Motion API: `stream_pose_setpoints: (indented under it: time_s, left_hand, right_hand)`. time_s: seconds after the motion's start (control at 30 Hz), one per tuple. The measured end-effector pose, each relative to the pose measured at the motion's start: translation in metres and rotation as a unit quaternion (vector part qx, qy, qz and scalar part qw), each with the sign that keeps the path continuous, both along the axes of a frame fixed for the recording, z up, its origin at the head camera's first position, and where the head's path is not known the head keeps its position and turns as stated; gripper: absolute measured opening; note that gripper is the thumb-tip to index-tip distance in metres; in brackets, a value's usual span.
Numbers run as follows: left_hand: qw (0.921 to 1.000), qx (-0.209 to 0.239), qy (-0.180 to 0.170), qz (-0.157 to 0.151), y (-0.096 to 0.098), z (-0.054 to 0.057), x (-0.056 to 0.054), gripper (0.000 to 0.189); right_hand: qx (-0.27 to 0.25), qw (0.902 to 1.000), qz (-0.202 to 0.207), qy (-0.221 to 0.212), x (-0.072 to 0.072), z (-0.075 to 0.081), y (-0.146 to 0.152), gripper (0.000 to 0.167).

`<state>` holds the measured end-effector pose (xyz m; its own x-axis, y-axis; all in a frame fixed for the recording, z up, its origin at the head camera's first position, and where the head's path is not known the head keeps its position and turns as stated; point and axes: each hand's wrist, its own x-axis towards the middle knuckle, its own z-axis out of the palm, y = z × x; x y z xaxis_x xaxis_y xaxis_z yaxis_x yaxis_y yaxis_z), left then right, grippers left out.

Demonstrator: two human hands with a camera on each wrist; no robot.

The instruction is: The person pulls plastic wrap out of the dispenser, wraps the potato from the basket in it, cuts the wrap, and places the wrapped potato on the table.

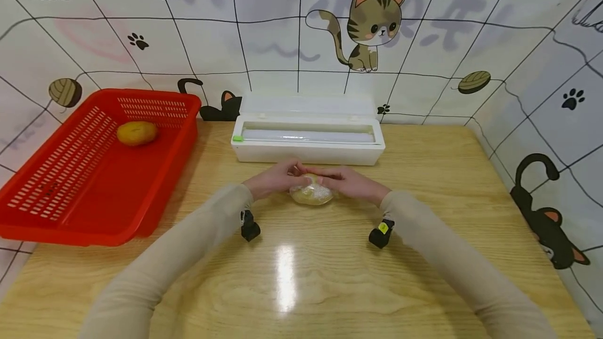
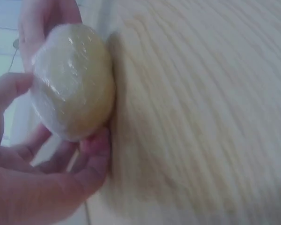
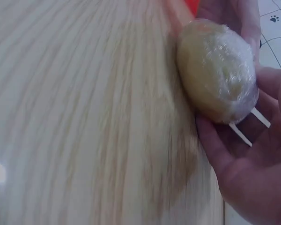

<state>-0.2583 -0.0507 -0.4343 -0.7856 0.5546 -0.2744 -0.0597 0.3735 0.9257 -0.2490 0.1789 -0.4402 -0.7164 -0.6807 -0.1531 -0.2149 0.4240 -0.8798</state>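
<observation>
The red basket sits by the left edge of the table. Next, the left hand has its fingers bent round the near end of a wrapped potato. The potato lies long ways from hand to hand, in front of the white box at the back edge. The right hand holds its other end. Neither hand is nearer; both touch it.

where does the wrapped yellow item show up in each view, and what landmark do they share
Head: wrapped yellow item, just below centre, between left hand and right hand.
Left wrist: wrapped yellow item, upper left.
Right wrist: wrapped yellow item, upper right.
Shared landmark: the wooden table.
</observation>
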Motion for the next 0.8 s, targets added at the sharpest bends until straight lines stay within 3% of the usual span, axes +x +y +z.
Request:
stream_pose_setpoints:
  time_s: [0.13, 0.27, 0.37, 0.47, 0.57, 0.67, 0.8]
  left_hand:
    - [0.9997, -0.007, -0.016, 0.019, 0.004, 0.003, -0.002, 0.02]
    - [0.9964, 0.015, -0.078, 0.029, -0.001, 0.001, -0.008, 0.02]
    - [0.9924, 0.034, -0.112, 0.039, -0.002, 0.001, -0.01, 0.016]
    - [0.9932, 0.032, -0.103, 0.044, -0.002, 0.003, -0.011, 0.014]
    - [0.9968, 0.012, -0.07, 0.036, -0.002, 0.004, -0.009, 0.016]
    - [0.999, -0.005, -0.039, 0.022, -0.004, 0.005, -0.005, 0.02]
    - [0.9998, -0.009, 0.016, 0.009, -0.007, 0.003, 0.003, 0.022]
  right_hand:
    - [-0.012, 0.9995, -0.004, -0.03, -0.001, 0.001, 0.001, 0.044]
    - [-0.011, 0.9968, -0.003, -0.079, -0.001, 0.0, 0.004, 0.046]
    - [-0.013, 0.9966, 0.0, -0.081, -0.002, 0.0, 0.005, 0.046]
    - [-0.013, 0.9972, -0.006, -0.073, -0.003, -0.001, 0.003, 0.045]
    - [-0.015, 0.9973, -0.021, -0.069, -0.001, -0.001, 0.0, 0.047]
    - [-0.015, 0.9991, -0.034, -0.022, 0.005, 0.001, -0.002, 0.051]
    - [0.009, 0.9916, -0.026, 0.126, 0.013, 0.003, -0.006, 0.061]
